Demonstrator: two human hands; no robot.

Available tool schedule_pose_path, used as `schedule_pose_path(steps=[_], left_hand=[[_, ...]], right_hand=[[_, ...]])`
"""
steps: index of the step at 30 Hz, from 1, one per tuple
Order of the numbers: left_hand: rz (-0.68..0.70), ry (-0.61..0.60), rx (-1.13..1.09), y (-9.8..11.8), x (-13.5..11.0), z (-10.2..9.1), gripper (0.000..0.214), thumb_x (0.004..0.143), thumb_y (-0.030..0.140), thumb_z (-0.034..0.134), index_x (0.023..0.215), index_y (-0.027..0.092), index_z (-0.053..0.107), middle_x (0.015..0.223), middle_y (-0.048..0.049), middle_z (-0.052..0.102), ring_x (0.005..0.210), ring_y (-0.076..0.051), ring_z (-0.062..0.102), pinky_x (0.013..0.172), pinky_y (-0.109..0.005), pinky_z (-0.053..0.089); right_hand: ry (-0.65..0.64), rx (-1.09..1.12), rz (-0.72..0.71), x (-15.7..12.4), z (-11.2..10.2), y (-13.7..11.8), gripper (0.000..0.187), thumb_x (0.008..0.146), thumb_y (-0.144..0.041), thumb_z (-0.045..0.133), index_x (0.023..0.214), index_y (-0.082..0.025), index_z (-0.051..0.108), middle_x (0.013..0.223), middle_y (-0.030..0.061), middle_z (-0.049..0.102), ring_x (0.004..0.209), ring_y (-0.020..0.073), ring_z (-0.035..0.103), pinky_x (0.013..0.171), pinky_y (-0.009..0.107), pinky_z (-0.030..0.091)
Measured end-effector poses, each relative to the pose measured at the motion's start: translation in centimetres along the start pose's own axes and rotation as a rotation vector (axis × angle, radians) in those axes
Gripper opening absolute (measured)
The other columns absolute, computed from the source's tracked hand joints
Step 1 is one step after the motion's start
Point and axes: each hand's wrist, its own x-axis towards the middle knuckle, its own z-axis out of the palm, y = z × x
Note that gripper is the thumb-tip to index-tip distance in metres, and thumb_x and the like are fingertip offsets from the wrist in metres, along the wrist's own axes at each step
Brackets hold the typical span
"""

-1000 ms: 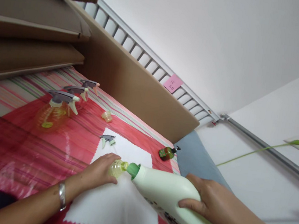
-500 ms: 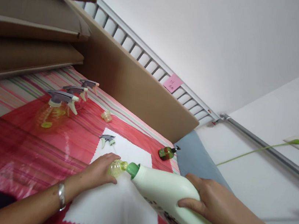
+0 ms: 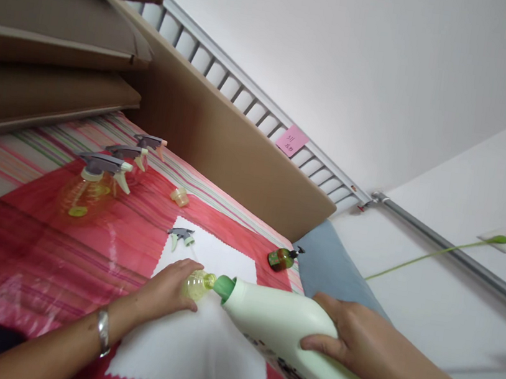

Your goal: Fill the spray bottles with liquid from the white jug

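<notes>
My left hand is wrapped round a small clear yellow spray bottle whose top is off. In my right hand is a large pale green detergent bottle, tilted over, its green spout at the mouth of the yellow bottle. Whether liquid is flowing I cannot tell. A grey and pale green trigger spray head lies on the white cloth beyond my left hand. Both bottles are above or on this zigzag-edged cloth.
Several spray bottles stand at the left, a yellow one nearest. A clear yellowish cap lies on the red plastic sheet. A dark green pump bottle lies beyond the cloth. A brown board borders the back.
Almost nothing differs. Both hands keep their grips, and the green spout stays at the yellow bottle's mouth; the whole view has shifted very slightly.
</notes>
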Motion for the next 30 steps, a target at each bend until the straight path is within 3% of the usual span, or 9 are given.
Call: schedule_pose_path(steps=[20, 24, 30], left_hand=[[-0.005, -0.004, -0.027, -0.1, 0.0, 0.0, 0.068, 0.055, 0.028, 0.079, 0.116, 0.021, 0.052, 0.119, -0.0093, 0.057, 0.112, -0.026, 0.051, 0.099, -0.039, 0.037], [-0.003, 0.016, -0.057, -0.5, 0.0, 0.1, 0.068, 0.054, 0.029, 0.08, 0.116, 0.022, 0.053, 0.118, -0.0088, 0.057, 0.11, -0.026, 0.052, 0.098, -0.04, 0.038], [-0.034, 0.041, -0.12, -0.8, 0.3, -0.3, 0.069, 0.052, 0.03, 0.08, 0.115, 0.02, 0.053, 0.117, -0.0089, 0.058, 0.11, -0.026, 0.052, 0.097, -0.037, 0.038]], right_hand=[[0.016, 0.038, 0.017, 0.1, 0.2, 0.1, 0.047, 0.073, -0.065, 0.05, 0.089, -0.022, 0.058, 0.082, 0.0097, 0.067, 0.071, 0.0267, 0.062, 0.056, 0.029, 0.04], [0.034, 0.122, 0.047, 0.0, 1.3, 0.3, 0.045, 0.073, -0.066, 0.051, 0.087, -0.024, 0.059, 0.077, 0.0063, 0.067, 0.068, 0.0249, 0.062, 0.056, 0.028, 0.04], [0.091, 0.36, 0.061, 0.0, 4.6, 0.4, 0.037, 0.073, -0.061, 0.054, 0.085, -0.026, 0.061, 0.08, 0.0018, 0.069, 0.072, 0.0227, 0.062, 0.061, 0.027, 0.043]])
